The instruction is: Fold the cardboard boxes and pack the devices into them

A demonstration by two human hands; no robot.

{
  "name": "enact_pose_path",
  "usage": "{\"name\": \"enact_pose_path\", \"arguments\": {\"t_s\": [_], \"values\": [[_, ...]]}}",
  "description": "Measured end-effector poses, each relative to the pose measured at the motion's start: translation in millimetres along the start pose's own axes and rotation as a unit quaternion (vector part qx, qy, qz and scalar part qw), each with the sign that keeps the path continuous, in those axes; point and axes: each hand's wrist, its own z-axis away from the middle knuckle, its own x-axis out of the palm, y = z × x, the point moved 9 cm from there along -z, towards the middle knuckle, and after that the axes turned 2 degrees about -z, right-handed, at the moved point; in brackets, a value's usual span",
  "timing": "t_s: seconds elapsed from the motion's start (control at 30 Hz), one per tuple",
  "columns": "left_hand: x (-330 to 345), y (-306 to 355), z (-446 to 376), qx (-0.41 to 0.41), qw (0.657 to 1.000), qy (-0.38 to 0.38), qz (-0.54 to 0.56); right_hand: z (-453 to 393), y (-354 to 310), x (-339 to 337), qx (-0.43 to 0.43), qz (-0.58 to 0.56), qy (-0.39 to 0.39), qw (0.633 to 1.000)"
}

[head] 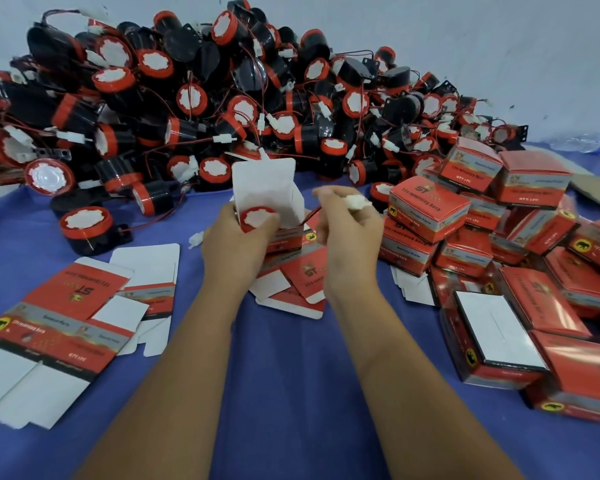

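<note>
A big heap of devices, black bodies with red-rimmed white faces and trailing red wires, is banked against the wall at the back of the blue cloth. To the right lies a tumbled stack of closed boxes; to the left, flat box blanks lie printed side up, with more under the hands. In the middle, the left hand grips an open box, its white lid flap standing up, and the fingers curl round both the box wall and a device seated at its mouth. The right hand is just beside it, its fingers pinched on a small white connector at the end of the device's wire, which runs back toward the box. The step in hand looks like tucking the lead in before closing. To do it well, the wire wants coiling loosely and laying beside or on top of the device, the connector fully below the rim, so that no loop is caught under the flap. The left hand should keep the box square while the device goes down. How deep the device already sits is hard to tell, since the fingers cover it. Only then should the lid flap be folded over and its tab pushed in.
</note>
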Motion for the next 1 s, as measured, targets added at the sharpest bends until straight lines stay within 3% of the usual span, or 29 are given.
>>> {"name": "enact_pose_path", "arguments": {"t_s": [0.1, 0.17, 0.33, 0.5, 0.63, 0.8, 0.9, 1.0], "values": [[-0.3, 10.3, -0.1, 0.044, 0.996, 0.011, -0.075, 0.1, 4.3, 17.7, 0.063, -0.029, -0.127, 0.989], [-2.3, 16.5, 1.8, 0.073, 0.99, 0.024, -0.118, 1.2, 2.5, 21.3, 0.057, -0.011, -0.157, 0.986], [5.1, 17.4, 7.4, 0.083, 0.992, -0.022, -0.096, -6.2, -7.9, 12.1, -0.077, 0.226, -0.066, 0.969], [18.2, 12.6, 5.5, 0.08, 0.984, -0.086, -0.137, -3.7, -15.6, 5.5, -0.203, 0.356, -0.031, 0.912], [25.4, 12.8, 8.9, 0.091, 0.973, -0.113, -0.179, -6.8, -14.4, 2.2, -0.241, 0.455, -0.029, 0.857], [14.4, 16.3, 4.9, 0.077, 0.987, -0.059, -0.13, -10.9, -17.7, -7.0, -0.254, 0.491, -0.008, 0.834], [9.3, 16.7, 3.5, 0.077, 0.989, -0.03, -0.125, -2.8, -20.8, -1.2, -0.309, 0.506, -0.01, 0.805], [7.7, 15.4, 3.4, 0.072, 0.991, -0.021, -0.11, -6.0, -14.5, -3.5, -0.271, 0.445, -0.017, 0.853]]}}
